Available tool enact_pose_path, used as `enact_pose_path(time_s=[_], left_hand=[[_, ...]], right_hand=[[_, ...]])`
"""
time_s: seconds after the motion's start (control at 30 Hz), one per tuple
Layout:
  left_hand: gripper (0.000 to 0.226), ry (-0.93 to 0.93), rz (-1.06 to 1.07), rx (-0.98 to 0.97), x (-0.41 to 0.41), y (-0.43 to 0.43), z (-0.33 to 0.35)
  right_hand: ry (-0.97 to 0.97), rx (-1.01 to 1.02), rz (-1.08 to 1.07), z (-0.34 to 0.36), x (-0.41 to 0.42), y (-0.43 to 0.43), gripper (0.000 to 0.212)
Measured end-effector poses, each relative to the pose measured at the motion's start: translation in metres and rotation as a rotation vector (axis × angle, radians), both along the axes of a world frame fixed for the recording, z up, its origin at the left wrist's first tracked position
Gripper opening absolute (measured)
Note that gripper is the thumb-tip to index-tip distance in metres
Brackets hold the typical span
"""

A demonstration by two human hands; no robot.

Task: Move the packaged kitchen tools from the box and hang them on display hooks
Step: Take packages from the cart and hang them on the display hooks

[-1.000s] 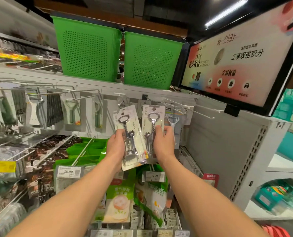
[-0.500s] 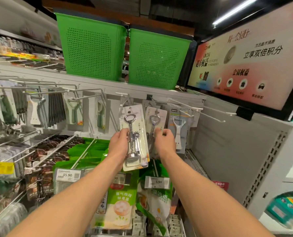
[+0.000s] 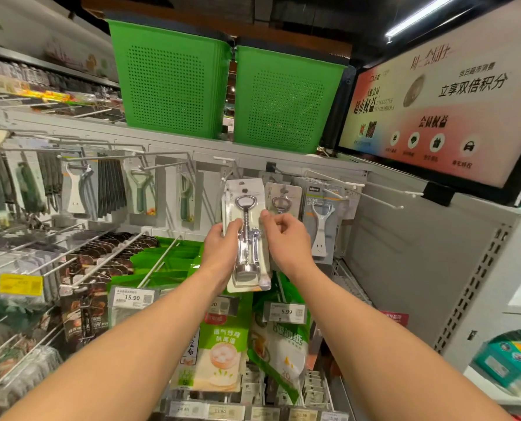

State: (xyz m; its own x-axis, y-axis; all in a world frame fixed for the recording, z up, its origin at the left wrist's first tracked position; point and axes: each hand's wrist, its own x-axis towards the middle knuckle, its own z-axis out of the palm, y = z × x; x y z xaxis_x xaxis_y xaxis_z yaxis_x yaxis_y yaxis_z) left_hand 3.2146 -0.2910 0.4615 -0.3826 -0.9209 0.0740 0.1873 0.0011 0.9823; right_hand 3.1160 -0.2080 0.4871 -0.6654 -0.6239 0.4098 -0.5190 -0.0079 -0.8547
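My left hand [image 3: 222, 244] grips a carded chrome corkscrew [image 3: 247, 238] by its left edge, held upright against the pegboard with the card's top near a display hook [image 3: 229, 174]. My right hand [image 3: 286, 241] has its fingers curled and pinches the right edge of that same card. Behind my right hand a second carded corkscrew [image 3: 283, 199] hangs on the board. The box is out of view.
Carded peelers [image 3: 321, 226] hang to the right, with bare hooks [image 3: 377, 202] beyond them. More peelers and knives [image 3: 110, 189] hang to the left. Two green baskets [image 3: 222, 86] stand on the shelf above. Green bags and price tags [image 3: 285, 311] hang below.
Both hands moved up and closer to the pegboard. My right hand let go of the second corkscrew, which now hangs on the board, and came across to the card in my left hand.
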Motion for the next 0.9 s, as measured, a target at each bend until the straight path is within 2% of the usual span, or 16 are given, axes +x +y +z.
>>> enact_pose_path(time_s=[0.17,0.27,0.37,0.6,0.7,0.8,0.9], left_hand=[[0.072,0.001,0.003,-0.017,0.001,0.006,0.002],[0.054,0.021,0.075,0.015,-0.002,0.005,-0.001],[0.032,-0.033,0.205,-0.009,-0.002,0.006,-0.005],[0.042,-0.147,0.372,0.012,0.010,0.005,-0.001],[0.049,-0.176,0.291,0.021,0.011,0.005,-0.001],[0.060,-0.104,0.107,0.077,0.004,0.005,-0.007],[0.048,-0.064,-0.021,0.068,0.000,0.012,-0.002]], right_hand=[[-0.055,-0.044,0.052,0.001,0.007,0.001,0.033],[-0.116,-0.097,0.036,-0.002,0.014,0.004,0.030],[-0.099,-0.165,0.003,-0.007,0.018,0.010,0.028],[-0.145,-0.245,-0.136,-0.004,0.007,0.024,0.023],[-0.146,-0.226,-0.175,-0.009,-0.001,0.023,0.024],[-0.137,-0.163,-0.176,-0.011,-0.007,0.021,0.025],[-0.132,-0.141,-0.179,-0.011,-0.010,0.016,0.023]])
